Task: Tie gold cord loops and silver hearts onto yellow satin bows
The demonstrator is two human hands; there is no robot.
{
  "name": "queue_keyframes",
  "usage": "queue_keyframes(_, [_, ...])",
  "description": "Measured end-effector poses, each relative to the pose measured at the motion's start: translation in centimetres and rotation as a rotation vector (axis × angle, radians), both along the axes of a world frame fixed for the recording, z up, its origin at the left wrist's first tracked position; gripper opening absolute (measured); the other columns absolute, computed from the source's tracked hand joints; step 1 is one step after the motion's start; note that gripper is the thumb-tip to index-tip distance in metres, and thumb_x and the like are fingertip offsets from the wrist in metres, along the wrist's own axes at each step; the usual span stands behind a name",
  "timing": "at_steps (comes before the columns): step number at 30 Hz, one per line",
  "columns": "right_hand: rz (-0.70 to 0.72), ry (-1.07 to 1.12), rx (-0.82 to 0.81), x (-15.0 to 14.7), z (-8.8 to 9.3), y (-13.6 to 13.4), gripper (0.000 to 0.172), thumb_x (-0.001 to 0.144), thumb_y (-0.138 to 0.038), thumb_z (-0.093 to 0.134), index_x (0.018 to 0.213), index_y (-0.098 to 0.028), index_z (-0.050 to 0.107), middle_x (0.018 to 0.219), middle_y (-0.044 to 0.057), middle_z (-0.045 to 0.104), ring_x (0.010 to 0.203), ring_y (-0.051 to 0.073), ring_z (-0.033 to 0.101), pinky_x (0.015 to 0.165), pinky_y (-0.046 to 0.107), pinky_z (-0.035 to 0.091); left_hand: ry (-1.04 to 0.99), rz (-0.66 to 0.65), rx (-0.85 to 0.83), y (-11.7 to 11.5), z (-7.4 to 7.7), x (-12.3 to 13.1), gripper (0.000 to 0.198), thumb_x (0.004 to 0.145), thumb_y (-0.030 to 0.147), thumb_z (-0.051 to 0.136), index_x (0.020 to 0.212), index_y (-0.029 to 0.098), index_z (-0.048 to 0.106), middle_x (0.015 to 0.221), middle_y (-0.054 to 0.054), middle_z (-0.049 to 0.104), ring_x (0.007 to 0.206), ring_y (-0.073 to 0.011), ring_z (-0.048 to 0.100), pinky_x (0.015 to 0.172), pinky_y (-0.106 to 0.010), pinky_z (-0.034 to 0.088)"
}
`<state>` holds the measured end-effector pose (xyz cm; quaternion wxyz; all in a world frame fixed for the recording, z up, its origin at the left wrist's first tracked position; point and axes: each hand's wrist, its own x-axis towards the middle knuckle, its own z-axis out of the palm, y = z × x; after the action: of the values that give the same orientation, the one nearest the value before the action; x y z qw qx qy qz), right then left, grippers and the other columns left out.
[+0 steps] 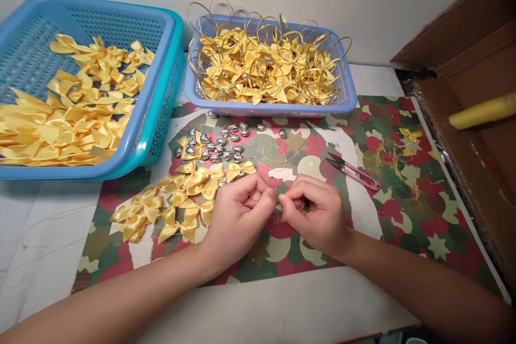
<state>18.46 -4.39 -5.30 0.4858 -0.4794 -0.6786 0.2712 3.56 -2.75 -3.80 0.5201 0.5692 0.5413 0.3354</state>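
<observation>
My left hand [238, 214] and my right hand [316, 214] meet at the middle of the patterned mat [403, 209], fingertips pinched together. Both are closed on something small that I cannot make out; a thin gold wire loop [274, 153] rises from between them. A pile of yellow ribbon bows [173, 201] lies just left of my left hand. Small silver heart charms [220, 142] are scattered behind the bows. Pink thread snips [355, 172] lie to the right of my right hand.
A large blue basket [159, 91] at the left holds several plain yellow bows. A smaller blue basket [342, 97] at the back holds bows with gold wire loops. A cardboard box [471, 118] with a yellow roll [484, 111] stands at the right. One bow [410, 133] lies apart.
</observation>
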Motion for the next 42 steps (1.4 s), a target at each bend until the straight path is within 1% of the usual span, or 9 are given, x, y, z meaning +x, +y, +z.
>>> queue_keyframes(5, [0.004,-0.005,0.004,0.0,0.0,0.0,0.025,0.079,-0.006,0.058,0.06,-0.018,0.047,0.054,-0.005,0.041,0.05,0.007,0.038,0.045,0.02,0.032,-0.005,-0.005,-0.018,0.0,0.0,0.1,0.024,0.079,0.028,0.053,0.057,0.02,0.049,0.054,0.001,0.052,0.052,-0.0106,0.043,0.045,-0.02,0.036])
queue_keyframes(12, [0.004,-0.021,0.004,0.0,0.1,0.0,0.025,0.08,-0.008,0.056,0.06,-0.019,0.047,0.054,-0.005,0.042,0.049,0.007,0.039,0.044,0.021,0.033,-0.011,-0.003,-0.005,-0.1,0.0,0.0,0.024,0.078,0.027,0.053,0.056,0.02,0.049,0.051,0.003,0.048,0.049,-0.0099,0.039,0.043,-0.02,0.034])
queue_keyframes(23, [0.001,-0.011,-0.011,0.0,0.0,0.0,0.025,0.08,-0.008,0.056,0.059,-0.019,0.047,0.053,-0.005,0.041,0.049,0.008,0.038,0.044,0.021,0.032,-0.019,0.007,-0.024,0.0,0.0,0.0,0.024,0.079,0.028,0.053,0.057,0.02,0.049,0.053,0.002,0.05,0.05,-0.0101,0.041,0.044,-0.02,0.034])
queue_keyframes(28, [0.002,-0.005,-0.013,0.0,0.1,-0.1,0.026,0.08,-0.009,0.057,0.058,-0.019,0.047,0.053,-0.005,0.041,0.049,0.008,0.038,0.044,0.021,0.032,-0.037,0.004,-0.033,-0.1,0.0,0.0,0.023,0.078,0.028,0.053,0.057,0.019,0.049,0.053,0.003,0.049,0.05,-0.0098,0.039,0.043,-0.02,0.033])
queue_keyframes(30, [-0.002,0.034,-0.08,0.2,0.1,-0.1,0.026,0.082,-0.011,0.057,0.058,-0.019,0.048,0.053,-0.004,0.043,0.051,0.008,0.039,0.046,0.022,0.034,-0.053,0.007,-0.04,-0.1,0.0,0.0,0.024,0.079,0.029,0.053,0.057,0.019,0.049,0.051,0.003,0.046,0.048,-0.0091,0.036,0.042,-0.02,0.031])
queue_keyframes(33, [-0.027,0.181,-0.291,0.7,0.1,0.4,0.023,0.088,-0.019,0.056,0.065,-0.018,0.058,0.059,-0.002,0.052,0.055,0.009,0.047,0.05,0.022,0.04,-0.101,0.023,-0.071,0.0,-0.1,-0.1,0.023,0.079,0.029,0.053,0.058,0.019,0.049,0.047,0.006,0.041,0.044,-0.008,0.031,0.041,-0.02,0.027])
queue_keyframes(36, [-0.041,0.351,-0.447,1.2,-0.1,1.0,0.022,0.09,-0.028,0.056,0.072,-0.017,0.065,0.061,-0.001,0.056,0.054,0.009,0.052,0.05,0.022,0.045,-0.162,0.044,-0.09,0.2,-0.2,-0.2,0.021,0.079,0.026,0.053,0.059,0.02,0.05,0.047,0.006,0.041,0.043,-0.0079,0.034,0.041,-0.02,0.028])
queue_keyframes(38, [-0.043,0.398,-0.481,1.3,-0.1,1.3,0.022,0.088,-0.03,0.059,0.073,-0.017,0.066,0.059,-0.001,0.057,0.052,0.009,0.052,0.049,0.021,0.047,-0.19,0.054,-0.093,0.2,-0.3,-0.2,0.021,0.079,0.025,0.054,0.059,0.02,0.05,0.049,0.006,0.042,0.044,-0.0079,0.036,0.042,-0.02,0.03])
queue_keyframes(42, [-0.052,0.411,-0.484,1.2,0.0,1.3,0.019,0.084,-0.031,0.063,0.071,-0.017,0.068,0.059,-0.002,0.057,0.052,0.009,0.053,0.048,0.02,0.047,-0.206,0.045,-0.117,0.2,-0.4,-0.3,0.023,0.08,0.027,0.056,0.059,0.019,0.049,0.051,0.006,0.043,0.044,-0.0074,0.033,0.041,-0.02,0.027])
